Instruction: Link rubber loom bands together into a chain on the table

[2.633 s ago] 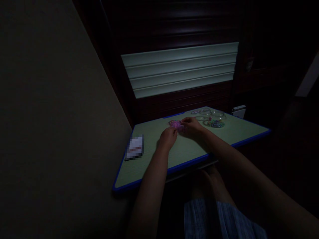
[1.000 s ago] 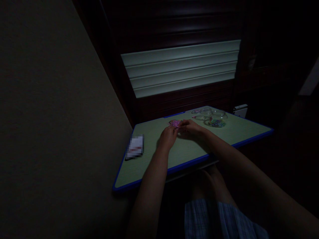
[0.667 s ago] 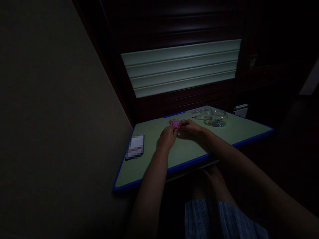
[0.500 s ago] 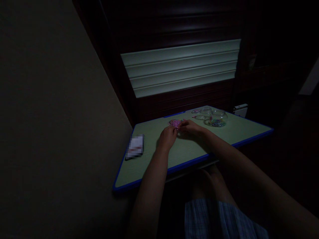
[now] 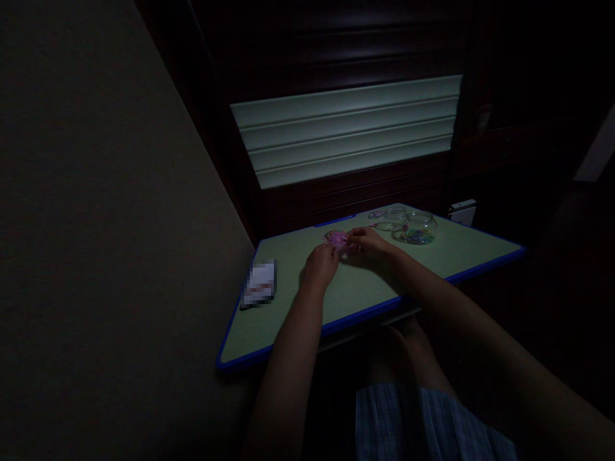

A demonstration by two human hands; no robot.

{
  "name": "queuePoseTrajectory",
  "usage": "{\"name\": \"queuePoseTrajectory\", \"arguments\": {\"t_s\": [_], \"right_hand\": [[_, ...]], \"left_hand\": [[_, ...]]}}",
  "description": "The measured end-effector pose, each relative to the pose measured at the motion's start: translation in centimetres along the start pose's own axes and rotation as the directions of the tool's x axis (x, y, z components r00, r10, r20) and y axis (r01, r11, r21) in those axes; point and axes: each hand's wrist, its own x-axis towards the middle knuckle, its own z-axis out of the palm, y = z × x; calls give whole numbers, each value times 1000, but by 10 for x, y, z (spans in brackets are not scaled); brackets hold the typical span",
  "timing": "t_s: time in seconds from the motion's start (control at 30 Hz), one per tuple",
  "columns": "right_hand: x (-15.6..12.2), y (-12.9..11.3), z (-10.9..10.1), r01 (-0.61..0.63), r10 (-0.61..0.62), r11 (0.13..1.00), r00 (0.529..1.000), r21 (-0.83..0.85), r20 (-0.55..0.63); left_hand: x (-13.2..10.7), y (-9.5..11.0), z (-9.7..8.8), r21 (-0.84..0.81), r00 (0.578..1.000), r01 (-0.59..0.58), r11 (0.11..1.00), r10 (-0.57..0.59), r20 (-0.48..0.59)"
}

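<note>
Both hands meet over a small pink-purple frilly cluster [image 5: 339, 240] toward the back of the light green table [image 5: 293, 320]. Its kind is too small and dim to make out. My left hand [image 5: 321, 263] has its fingers curled closed at the cluster's near left edge. From the right, my right hand [image 5: 366, 240] pinches the cluster's other side, its fingertips partly hidden. Farther right stands a clear round jar [image 5: 419, 229] with small multicoloured pieces in its bottom.
Behind the jar lie a clear round lid [image 5: 396, 212] and other small transparent items. A pale blurred packet [image 5: 260, 283] rests by the table's left edge. A wall [image 5: 144, 256] rises close on the left, and dark panelling [image 5: 355, 186] borders the table's far side.
The hands have drawn slightly apart, the left a little toward me and to the left. More of the pink-purple cluster shows between them and it looks more spread.
</note>
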Motion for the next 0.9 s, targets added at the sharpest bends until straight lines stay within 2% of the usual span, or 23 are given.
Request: {"name": "queuePoseTrajectory", "arguments": {"t_s": [0.27,0.63,0.77,0.9], "right_hand": [[1,0,-2,32,-32,996,999,-86,0],[8,9,-6,31,-29,996,999,-80,29],[8,9,-7,44,-42,996,998,-74,39],[3,4,-4,33,-31,999,998,-42,55]], "left_hand": [[1,1,-1,-6,1000,7,1000,-7,15],[1,-1,1,-20,1000,-6,1000,6,-2],[4,-2,5,-169,1000,16,985,-21,-23],[10,-4,13,-435,989,74,897,-121,-83]]}}
